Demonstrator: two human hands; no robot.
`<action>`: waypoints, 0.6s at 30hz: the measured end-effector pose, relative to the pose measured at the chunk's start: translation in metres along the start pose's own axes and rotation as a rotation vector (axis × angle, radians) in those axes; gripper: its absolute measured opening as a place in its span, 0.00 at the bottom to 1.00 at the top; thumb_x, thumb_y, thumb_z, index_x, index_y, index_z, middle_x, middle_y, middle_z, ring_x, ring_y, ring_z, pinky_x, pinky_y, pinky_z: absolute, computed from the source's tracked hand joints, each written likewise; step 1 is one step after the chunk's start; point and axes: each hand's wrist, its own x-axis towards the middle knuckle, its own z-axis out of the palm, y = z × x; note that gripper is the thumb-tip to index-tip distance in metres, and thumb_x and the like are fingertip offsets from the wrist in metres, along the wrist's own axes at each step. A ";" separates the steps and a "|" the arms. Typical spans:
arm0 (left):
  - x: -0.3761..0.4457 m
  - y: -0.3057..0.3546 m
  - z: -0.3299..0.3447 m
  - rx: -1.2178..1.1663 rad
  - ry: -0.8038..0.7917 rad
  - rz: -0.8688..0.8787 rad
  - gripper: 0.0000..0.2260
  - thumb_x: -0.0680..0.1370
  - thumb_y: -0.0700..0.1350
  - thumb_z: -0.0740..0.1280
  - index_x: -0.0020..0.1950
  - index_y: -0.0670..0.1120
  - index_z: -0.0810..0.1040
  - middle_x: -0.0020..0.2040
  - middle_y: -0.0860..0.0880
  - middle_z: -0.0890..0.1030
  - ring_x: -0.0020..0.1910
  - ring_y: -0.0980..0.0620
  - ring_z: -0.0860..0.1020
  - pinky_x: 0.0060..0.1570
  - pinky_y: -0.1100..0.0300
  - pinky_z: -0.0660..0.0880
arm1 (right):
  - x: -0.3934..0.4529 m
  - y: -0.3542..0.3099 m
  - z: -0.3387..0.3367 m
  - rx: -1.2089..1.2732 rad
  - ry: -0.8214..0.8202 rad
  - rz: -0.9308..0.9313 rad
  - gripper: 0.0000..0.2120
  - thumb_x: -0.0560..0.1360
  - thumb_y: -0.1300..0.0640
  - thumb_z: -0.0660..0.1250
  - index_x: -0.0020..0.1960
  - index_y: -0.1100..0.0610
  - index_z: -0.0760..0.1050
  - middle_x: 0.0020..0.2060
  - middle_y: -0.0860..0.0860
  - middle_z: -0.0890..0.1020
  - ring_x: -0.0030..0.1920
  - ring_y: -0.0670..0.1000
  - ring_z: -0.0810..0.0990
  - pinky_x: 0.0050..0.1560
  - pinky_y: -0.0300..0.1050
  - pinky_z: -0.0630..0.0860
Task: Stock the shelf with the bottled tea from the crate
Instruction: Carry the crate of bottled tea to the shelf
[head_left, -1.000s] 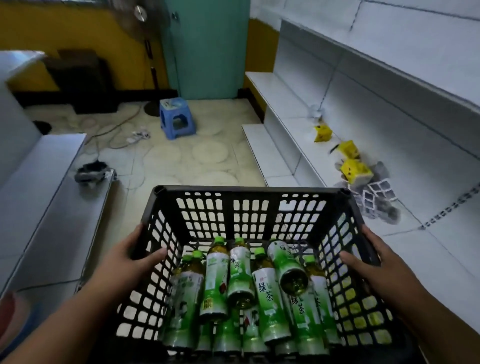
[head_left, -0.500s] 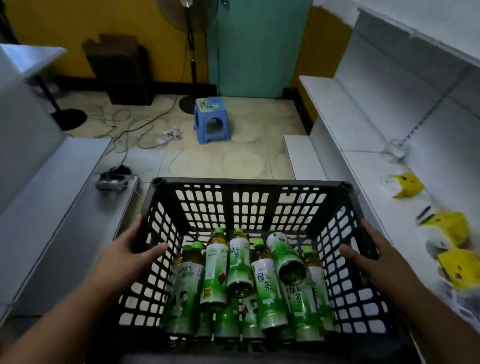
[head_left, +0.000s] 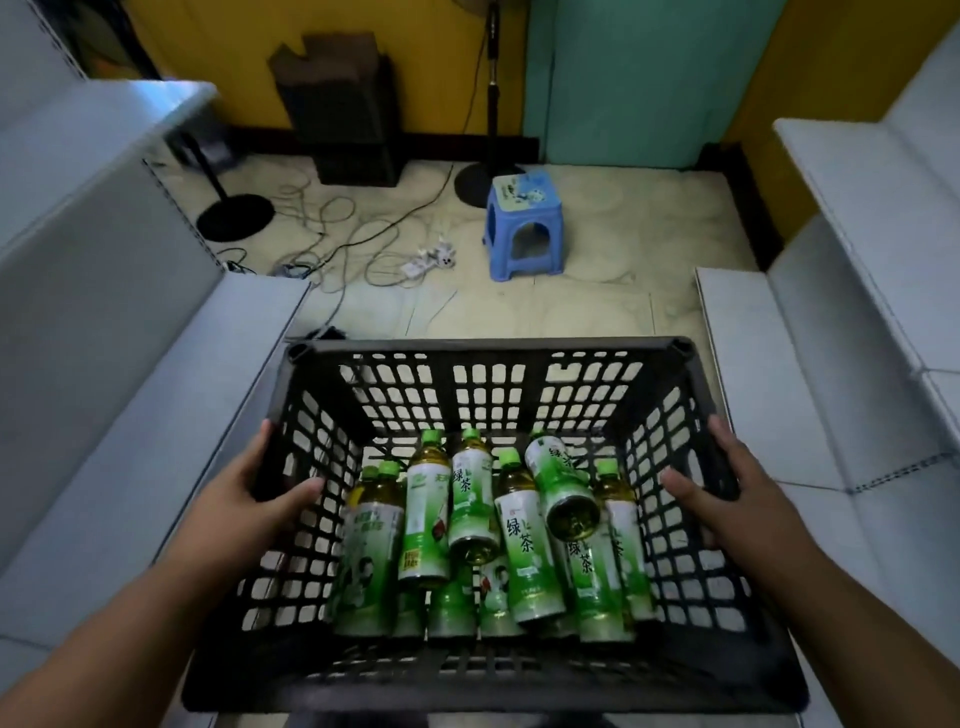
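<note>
A black lattice plastic crate (head_left: 488, 348) is held in front of me above the floor. Several green-labelled bottles of tea (head_left: 522, 540) lie piled on its bottom, caps pointing away from me. My left hand (head_left: 244, 493) grips the crate's left wall, thumb inside and fingers outside. My right hand (head_left: 727, 493) grips the right wall the same way. White shelves run along both sides: one on the right (head_left: 831, 389), one on the left (head_left: 130, 415).
A blue plastic stool (head_left: 524, 223) stands on the tiled floor ahead. Cables and a power strip (head_left: 431, 257) lie to its left. Two black stand bases (head_left: 236, 215) and a dark box (head_left: 343, 109) sit by the yellow wall, beside a teal door (head_left: 634, 78).
The view has swung left, from the right shelf with its yellow items to straight down the aisle. The crate stays in both hands with the same grip.
</note>
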 end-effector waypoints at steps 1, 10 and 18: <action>0.018 -0.007 -0.004 0.010 -0.002 0.000 0.42 0.68 0.54 0.76 0.76 0.68 0.58 0.57 0.57 0.77 0.39 0.59 0.82 0.27 0.71 0.74 | 0.009 -0.002 0.015 0.005 -0.001 0.017 0.46 0.52 0.21 0.71 0.66 0.18 0.54 0.71 0.49 0.73 0.61 0.58 0.79 0.58 0.65 0.78; 0.175 -0.147 0.001 0.143 -0.097 0.021 0.44 0.71 0.52 0.77 0.77 0.69 0.52 0.43 0.69 0.79 0.46 0.66 0.76 0.46 0.62 0.71 | 0.057 0.064 0.196 -0.067 0.101 0.154 0.42 0.59 0.27 0.72 0.69 0.21 0.56 0.65 0.51 0.78 0.48 0.54 0.79 0.43 0.44 0.77; 0.275 -0.323 0.086 0.135 -0.169 -0.019 0.45 0.70 0.50 0.78 0.77 0.68 0.53 0.61 0.53 0.82 0.57 0.53 0.80 0.63 0.46 0.74 | 0.124 0.230 0.346 -0.084 0.086 0.217 0.41 0.62 0.32 0.72 0.69 0.21 0.56 0.70 0.52 0.74 0.47 0.54 0.76 0.36 0.43 0.78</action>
